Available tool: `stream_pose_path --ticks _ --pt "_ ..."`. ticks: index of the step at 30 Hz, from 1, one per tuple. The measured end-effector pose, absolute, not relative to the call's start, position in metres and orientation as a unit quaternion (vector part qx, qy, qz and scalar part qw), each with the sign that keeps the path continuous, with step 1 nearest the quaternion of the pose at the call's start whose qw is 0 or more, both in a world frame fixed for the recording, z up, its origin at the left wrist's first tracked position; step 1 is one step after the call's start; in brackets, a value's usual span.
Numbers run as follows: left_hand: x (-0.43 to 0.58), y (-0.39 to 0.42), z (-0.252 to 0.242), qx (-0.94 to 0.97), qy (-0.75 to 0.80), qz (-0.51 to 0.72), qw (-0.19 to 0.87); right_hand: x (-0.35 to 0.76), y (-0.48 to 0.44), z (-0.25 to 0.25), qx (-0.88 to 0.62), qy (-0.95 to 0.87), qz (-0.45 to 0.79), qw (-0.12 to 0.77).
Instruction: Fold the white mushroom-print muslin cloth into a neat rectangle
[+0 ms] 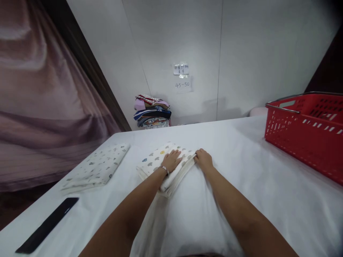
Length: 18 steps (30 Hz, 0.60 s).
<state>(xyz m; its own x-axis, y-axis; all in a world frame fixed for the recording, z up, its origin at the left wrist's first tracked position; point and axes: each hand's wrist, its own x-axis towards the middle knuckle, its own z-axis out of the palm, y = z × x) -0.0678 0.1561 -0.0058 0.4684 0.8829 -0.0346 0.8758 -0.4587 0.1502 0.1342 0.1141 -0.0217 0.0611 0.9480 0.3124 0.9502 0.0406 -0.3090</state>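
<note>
A folded white cloth with small coloured prints lies in the middle of the white table. My left hand rests flat on top of it, fingers stretched out, a bracelet on the wrist. My right hand is at the cloth's right edge, fingers curled down against the fold. Whether it grips the edge or only presses it is unclear.
A second folded printed cloth lies to the left. A black flat strip sits near the table's left front edge. A red plastic basket stands at the right. A stack of folded clothes is at the wall.
</note>
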Motion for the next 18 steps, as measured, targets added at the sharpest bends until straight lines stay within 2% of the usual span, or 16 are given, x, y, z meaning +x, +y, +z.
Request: stream_pose_path --ticks 6,13,18 --pt "-0.068 0.159 -0.008 0.856 0.512 0.022 0.067 0.136 0.099 -0.011 -0.685 -0.689 0.022 0.234" --pt "-0.068 0.157 -0.005 0.856 0.512 0.021 0.066 0.131 0.084 -0.013 -0.567 -0.788 0.048 0.233" --pt "-0.068 0.157 -0.006 0.856 0.512 0.020 0.063 0.125 0.085 -0.014 -0.569 -0.791 0.040 0.221"
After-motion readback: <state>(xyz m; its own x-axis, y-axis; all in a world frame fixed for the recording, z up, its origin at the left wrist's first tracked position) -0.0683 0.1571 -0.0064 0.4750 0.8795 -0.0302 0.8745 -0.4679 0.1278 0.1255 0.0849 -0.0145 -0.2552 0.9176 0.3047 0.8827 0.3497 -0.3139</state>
